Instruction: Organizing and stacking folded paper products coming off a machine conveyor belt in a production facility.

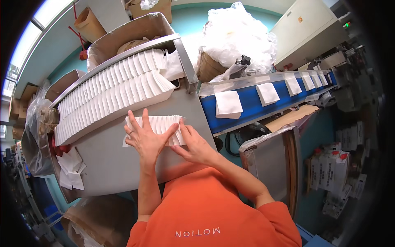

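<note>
On the grey metal table (107,164) in front of me stands a short row of folded white napkins (158,120), packed on edge. My left hand (147,139) lies over its left and middle part, fingers spread wide and thumb reaching toward the right end. At that right end my right hand (197,147) grips the row, its fingers on the end and its thumb on the near side. The left hand covers part of the row. Beyond it, two long rows of the same napkins (111,94) run along the table's far edge.
To the right, a blue conveyor belt (249,105) carries several spaced flat napkins (228,103). Loose napkins (72,168) lie at the table's left end. Behind the table are a lined cardboard box (98,51) and a heap of clear plastic bags (238,33). A framed panel (269,164) stands below the belt.
</note>
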Available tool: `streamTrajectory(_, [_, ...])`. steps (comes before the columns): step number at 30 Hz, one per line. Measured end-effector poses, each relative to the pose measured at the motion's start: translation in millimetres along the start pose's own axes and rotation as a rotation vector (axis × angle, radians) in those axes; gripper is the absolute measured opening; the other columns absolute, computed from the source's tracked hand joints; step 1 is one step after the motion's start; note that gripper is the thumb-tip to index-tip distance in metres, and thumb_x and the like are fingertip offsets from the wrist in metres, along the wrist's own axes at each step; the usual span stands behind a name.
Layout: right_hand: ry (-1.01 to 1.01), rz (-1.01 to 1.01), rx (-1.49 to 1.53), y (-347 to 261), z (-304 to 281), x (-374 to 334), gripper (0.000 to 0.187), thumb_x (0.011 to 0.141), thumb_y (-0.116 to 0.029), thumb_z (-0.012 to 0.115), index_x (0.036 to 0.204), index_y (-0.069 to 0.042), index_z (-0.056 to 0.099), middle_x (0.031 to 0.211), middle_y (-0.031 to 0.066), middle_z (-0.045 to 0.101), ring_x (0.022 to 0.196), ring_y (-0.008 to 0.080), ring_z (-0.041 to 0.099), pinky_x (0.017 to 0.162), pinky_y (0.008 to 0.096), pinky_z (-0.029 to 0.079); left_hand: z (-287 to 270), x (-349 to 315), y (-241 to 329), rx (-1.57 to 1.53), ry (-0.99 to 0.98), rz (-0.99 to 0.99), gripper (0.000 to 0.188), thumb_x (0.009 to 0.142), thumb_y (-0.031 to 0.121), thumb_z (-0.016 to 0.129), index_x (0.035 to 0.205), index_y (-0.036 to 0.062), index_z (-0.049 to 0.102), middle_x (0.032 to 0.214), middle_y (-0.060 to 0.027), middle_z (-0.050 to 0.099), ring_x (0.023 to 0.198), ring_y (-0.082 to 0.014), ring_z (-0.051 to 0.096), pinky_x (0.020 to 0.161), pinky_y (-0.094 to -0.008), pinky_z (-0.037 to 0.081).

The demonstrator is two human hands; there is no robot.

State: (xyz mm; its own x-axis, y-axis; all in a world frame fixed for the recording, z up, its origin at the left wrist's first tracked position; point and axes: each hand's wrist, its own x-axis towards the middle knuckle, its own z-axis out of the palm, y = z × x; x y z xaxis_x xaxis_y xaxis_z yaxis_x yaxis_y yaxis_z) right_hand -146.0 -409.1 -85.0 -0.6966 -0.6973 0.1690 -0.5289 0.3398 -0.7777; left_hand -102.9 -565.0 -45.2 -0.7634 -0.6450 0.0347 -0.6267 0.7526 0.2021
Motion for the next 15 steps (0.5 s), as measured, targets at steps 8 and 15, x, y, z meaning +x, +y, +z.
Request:
streamTrajectory(8, [0.465, 0.732, -0.525, 100.5, -145.4, 10.1, 0.070, 0.082, -0.047, 0.072, 0.118, 0.007, 0.045, 0.121, 0.0317, 0.051, 0.105, 0.0448, 0.055, 0.091, 0.0465, 0.045, -9.6, 3.4, 6.3, -0.068, -0.105, -0.103, 0.104, 0.060, 0.076, 0.071, 0.142, 0.0191, 0.043, 0.156, -0.0155, 0.015, 0.137, -0.0497, 0.020, 0.101, -0.0685, 0.023])
streamTrajectory(15, [0.743, 1.100, 0.539, 181.7, -188.1, -32.9, 0.096, 0.084, -0.052, 0.069, 0.135, 0.016, 0.026, 0.129, 0.0285, 0.044, 0.118, 0.0357, 0.049, 0.100, 0.0490, 0.041, -5.1, 2.0, 6.3, -0.068, -0.091, -0.089, 0.104, 0.061, 0.076, 0.070, 0.142, 0.0189, 0.043, 0.155, -0.0161, 0.015, 0.137, -0.0495, 0.020, 0.101, -0.0683, 0.023])
